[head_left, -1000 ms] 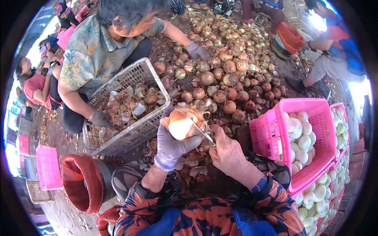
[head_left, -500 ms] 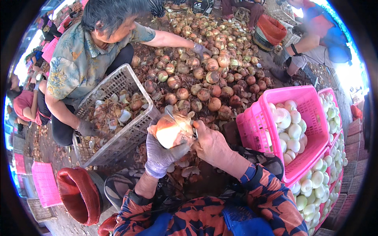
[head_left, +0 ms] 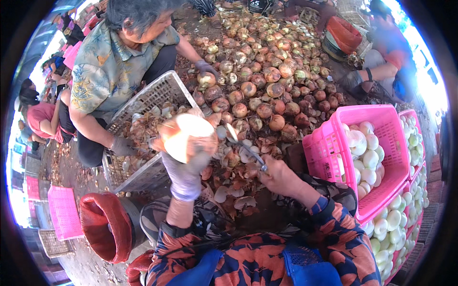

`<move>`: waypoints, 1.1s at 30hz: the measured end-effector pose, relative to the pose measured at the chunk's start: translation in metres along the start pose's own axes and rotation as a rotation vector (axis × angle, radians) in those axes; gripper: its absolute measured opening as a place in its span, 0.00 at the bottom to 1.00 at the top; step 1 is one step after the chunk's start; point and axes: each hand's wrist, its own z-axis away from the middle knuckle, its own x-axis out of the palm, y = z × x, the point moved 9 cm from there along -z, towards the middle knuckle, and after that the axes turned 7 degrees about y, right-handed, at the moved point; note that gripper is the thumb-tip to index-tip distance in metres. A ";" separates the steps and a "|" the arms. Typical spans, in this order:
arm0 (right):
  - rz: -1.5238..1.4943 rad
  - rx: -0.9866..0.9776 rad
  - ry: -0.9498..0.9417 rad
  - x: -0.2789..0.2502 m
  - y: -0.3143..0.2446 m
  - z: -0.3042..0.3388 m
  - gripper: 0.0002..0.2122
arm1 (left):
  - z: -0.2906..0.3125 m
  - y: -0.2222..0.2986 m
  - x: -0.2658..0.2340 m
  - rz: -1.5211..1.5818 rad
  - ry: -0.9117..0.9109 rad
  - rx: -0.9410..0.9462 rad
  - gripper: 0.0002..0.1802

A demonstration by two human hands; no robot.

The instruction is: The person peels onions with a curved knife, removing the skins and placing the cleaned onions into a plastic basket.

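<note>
In my gloved left hand (head_left: 183, 176) is a large onion (head_left: 188, 136), its pale flesh bared on the upper side while brown papery skin hangs around it. Motion smears the hand and the onion. My bare right hand (head_left: 281, 178) is closed round the handle of a small knife (head_left: 253, 155). The blade points up and to the left, apart from the onion, with a pale scrap (head_left: 232, 132) at its tip. Below the knife, loose peelings (head_left: 234, 190) lie on the ground between my knees.
A big heap of unpeeled onions (head_left: 265, 90) spreads ahead. At left, a co-worker (head_left: 107, 66) crouches by a grey crate (head_left: 143, 169) of skins. Pink crates (head_left: 329, 143) of peeled onions (head_left: 367, 157) stand at my right. A red-lined bucket (head_left: 102, 229) is at lower left.
My left hand has swung left with the onion, away from my right hand. The knife has come clear of the onion, its blade now showing. The co-worker's reaching hand has drawn back onto a nearer onion.
</note>
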 end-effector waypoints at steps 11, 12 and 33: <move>-0.596 0.103 -0.113 -0.060 -0.071 -0.027 0.34 | 0.031 -0.036 0.011 -0.344 -0.379 -0.310 0.63; -0.437 0.001 -0.077 -0.067 -0.085 -0.027 0.31 | 0.037 -0.036 0.017 -0.353 -0.397 -0.341 0.63; -0.417 -0.240 0.024 -0.058 -0.105 -0.023 0.20 | 0.052 -0.052 0.016 -0.396 -0.697 -0.704 0.57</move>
